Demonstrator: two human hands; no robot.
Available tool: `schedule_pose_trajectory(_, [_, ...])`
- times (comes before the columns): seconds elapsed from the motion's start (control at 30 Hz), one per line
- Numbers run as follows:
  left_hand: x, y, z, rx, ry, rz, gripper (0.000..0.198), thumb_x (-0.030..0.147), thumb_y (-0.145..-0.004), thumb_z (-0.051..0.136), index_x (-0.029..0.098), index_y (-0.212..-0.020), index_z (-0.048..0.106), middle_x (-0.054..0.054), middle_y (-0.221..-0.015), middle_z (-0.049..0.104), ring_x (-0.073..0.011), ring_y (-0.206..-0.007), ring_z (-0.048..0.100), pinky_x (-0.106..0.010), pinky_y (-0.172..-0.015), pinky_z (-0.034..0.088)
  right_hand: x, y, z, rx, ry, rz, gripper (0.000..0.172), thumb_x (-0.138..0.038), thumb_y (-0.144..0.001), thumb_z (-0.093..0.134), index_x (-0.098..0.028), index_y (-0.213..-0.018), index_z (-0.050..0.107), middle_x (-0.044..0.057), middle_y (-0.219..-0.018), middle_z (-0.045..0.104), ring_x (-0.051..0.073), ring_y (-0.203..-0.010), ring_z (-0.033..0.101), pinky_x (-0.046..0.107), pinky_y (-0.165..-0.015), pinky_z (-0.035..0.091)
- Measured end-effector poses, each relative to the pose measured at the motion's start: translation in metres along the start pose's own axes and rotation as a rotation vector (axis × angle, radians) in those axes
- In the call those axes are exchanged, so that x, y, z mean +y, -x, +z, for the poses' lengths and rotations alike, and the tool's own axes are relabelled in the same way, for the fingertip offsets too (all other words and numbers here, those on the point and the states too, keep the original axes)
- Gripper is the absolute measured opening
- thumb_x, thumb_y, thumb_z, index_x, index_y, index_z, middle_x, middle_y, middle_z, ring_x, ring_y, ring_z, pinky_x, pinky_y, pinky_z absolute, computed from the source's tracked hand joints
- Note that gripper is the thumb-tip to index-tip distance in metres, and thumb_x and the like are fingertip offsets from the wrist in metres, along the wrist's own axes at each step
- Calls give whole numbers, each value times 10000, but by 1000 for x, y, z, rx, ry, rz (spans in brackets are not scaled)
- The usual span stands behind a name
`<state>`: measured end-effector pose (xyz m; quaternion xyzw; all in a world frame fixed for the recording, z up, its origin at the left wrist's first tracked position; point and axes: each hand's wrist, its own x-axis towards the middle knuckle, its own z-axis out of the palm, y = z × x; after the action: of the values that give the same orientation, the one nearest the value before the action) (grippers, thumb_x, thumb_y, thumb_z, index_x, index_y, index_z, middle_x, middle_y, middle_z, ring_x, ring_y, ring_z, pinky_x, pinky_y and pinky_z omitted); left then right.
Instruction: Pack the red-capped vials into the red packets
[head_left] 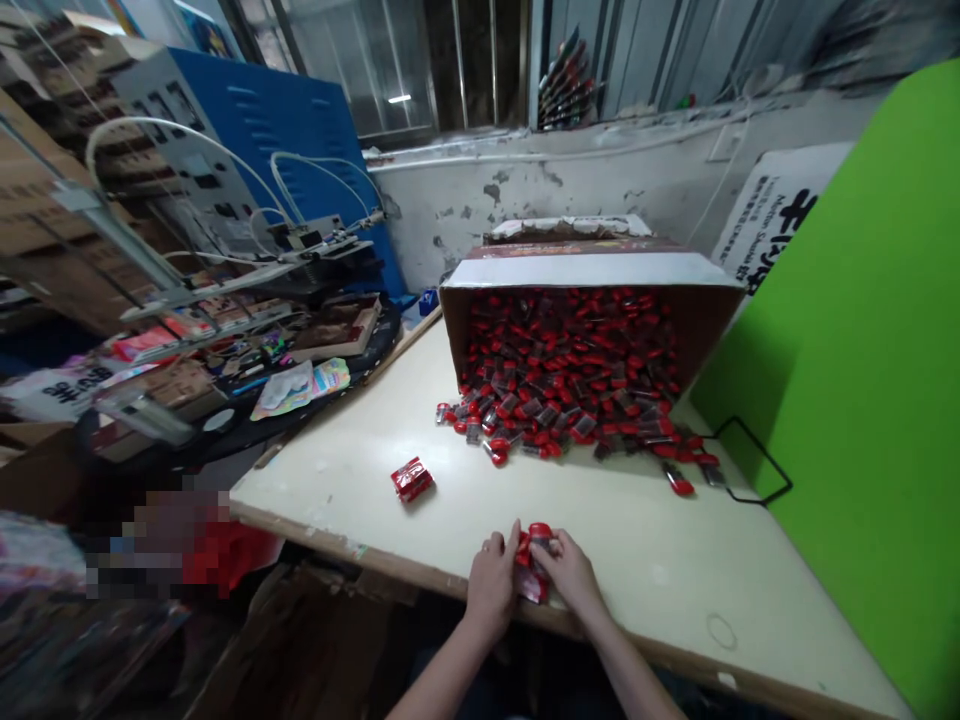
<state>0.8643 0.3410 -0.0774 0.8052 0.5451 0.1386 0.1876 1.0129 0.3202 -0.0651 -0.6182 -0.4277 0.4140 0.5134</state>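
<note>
At the near edge of the pale table (420, 470), my left hand (493, 581) and my right hand (571, 574) are both closed around a small bunch of red wrapped packets (533, 560). A separate red packet bundle (412, 479) lies on the table to the left of my hands. Farther back, a cardboard box (592, 272) lies tipped on its side, and a heap of red and dark small packets (570, 390) spills from it onto the table.
A bright green panel (870, 380) stands along the table's right side, with a black wire loop (750, 460) at its foot. To the left is a cluttered workbench (247, 370) with a blue machine (292, 150) and white tubing. Cardboard lies below the table's front edge.
</note>
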Motion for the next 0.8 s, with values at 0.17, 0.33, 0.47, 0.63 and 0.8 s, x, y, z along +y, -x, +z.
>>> schedule_pose_trajectory(0.17, [2, 5, -30, 181, 790, -184, 318, 238, -835, 479, 187, -1100, 647, -62, -930, 535, -178, -871, 515, -310, -846, 408, -10, 9, -6, 15, -134, 80, 442, -499, -662, 701, -178, -947, 596, 21, -736, 688, 203, -701, 661, 340, -679, 538])
schedule_pose_trajectory(0.33, [1, -2, -34, 174, 1049, -417, 406, 501, -796, 520, 117, -809, 651, -59, -732, 595, -151, -659, 550, -278, -623, 438, -23, 24, -16, 75, -242, 133, 490, -494, -685, 710, -216, -1064, 572, -21, -762, 647, 123, -650, 604, 237, -598, 508])
schedule_pose_trajectory(0.47, [10, -6, -32, 133, 1196, -486, 453, 507, -707, 607, 81, -853, 650, -90, -718, 646, -149, -571, 566, -268, -527, 419, -30, 36, -16, 56, -286, 129, 469, -455, -672, 744, -213, -1051, 609, -25, -720, 632, 106, -631, 576, 213, -586, 493])
schedule_pose_trajectory(0.63, [25, -7, -26, 119, 1167, -420, 294, 368, -600, 732, 120, -740, 658, -47, -657, 644, -144, -583, 555, -271, -581, 425, -22, 42, -15, 101, -283, 175, 502, -464, -633, 767, -202, -1035, 621, -25, -714, 625, 108, -613, 571, 210, -536, 471])
schedule_pose_trajectory(0.8, [35, -8, -17, 197, 818, -302, 170, 226, -620, 735, 188, -748, 629, 38, -597, 557, -111, -561, 462, -252, -595, 348, -12, 43, -28, 184, -293, 206, 507, -471, -622, 770, -190, -1015, 615, -24, -713, 614, 107, -600, 577, 205, -524, 457])
